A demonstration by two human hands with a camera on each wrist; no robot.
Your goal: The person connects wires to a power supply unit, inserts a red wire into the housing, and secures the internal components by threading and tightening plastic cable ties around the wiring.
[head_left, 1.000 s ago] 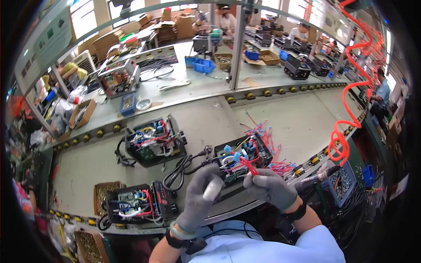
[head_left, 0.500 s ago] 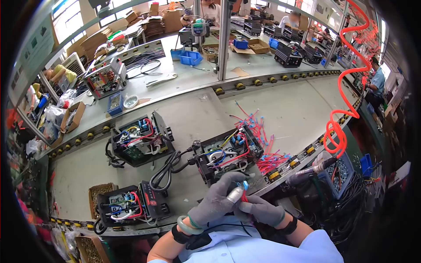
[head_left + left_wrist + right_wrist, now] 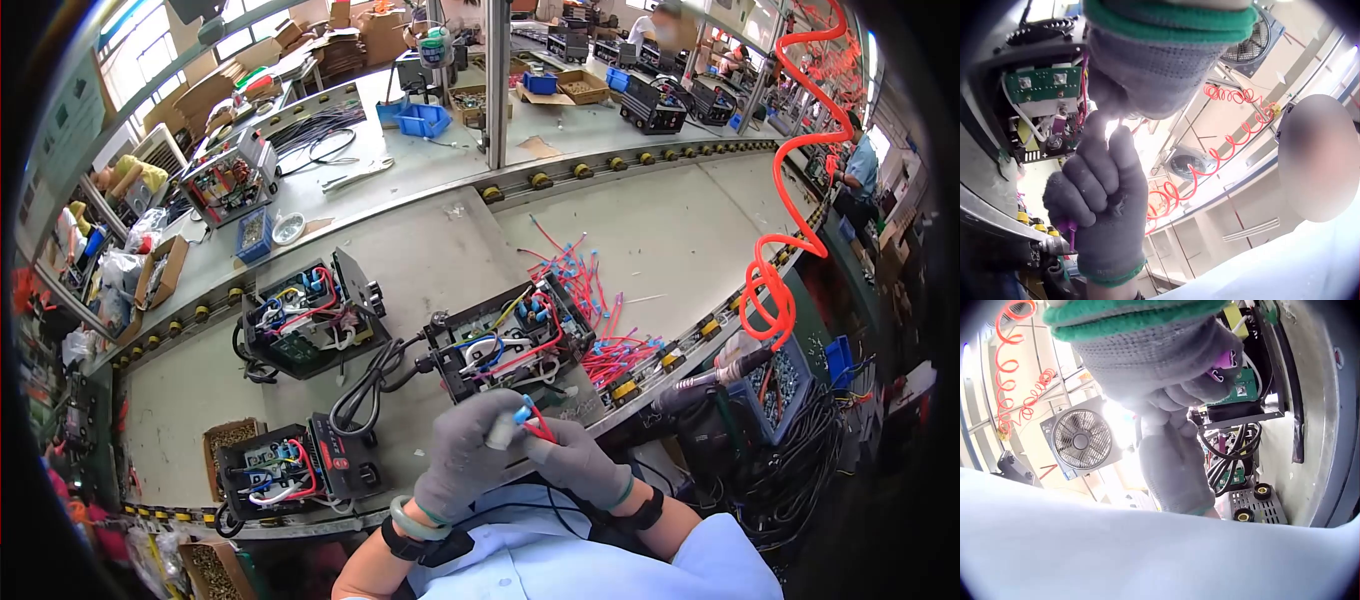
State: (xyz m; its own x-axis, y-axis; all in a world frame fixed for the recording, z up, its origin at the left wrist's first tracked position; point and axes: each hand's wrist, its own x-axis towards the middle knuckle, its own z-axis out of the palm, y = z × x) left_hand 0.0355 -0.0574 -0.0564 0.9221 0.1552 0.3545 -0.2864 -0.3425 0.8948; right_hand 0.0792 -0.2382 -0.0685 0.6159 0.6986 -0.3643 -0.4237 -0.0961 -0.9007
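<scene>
Both gloved hands meet at the near edge of the work surface. My right hand [image 3: 582, 468] grips a few red wires [image 3: 543, 428], and purple wire terminals [image 3: 1225, 360] stick out of its curled fingers in the right wrist view. Blue terminals [image 3: 522, 412] stand at the upper end of these wires, where my left hand [image 3: 462, 455] pinches with thumb and fingers; its exact contact is partly hidden. Just beyond the hands lies an open black device [image 3: 510, 340] with coloured wiring. A pile of red wires [image 3: 615, 362] lies to its right.
Two more open devices [image 3: 312, 318] [image 3: 290, 468] stand at the left, with a black cable [image 3: 360, 395] between them and the nearest one. A power tool [image 3: 700, 380] hangs on a coiled red hose [image 3: 785, 230] at the right, beside a blue bin [image 3: 790, 400].
The hands were apart a second ago and have come together around the wires' blue ends. Over the last half second they moved slightly, and the head view shifted a little.
</scene>
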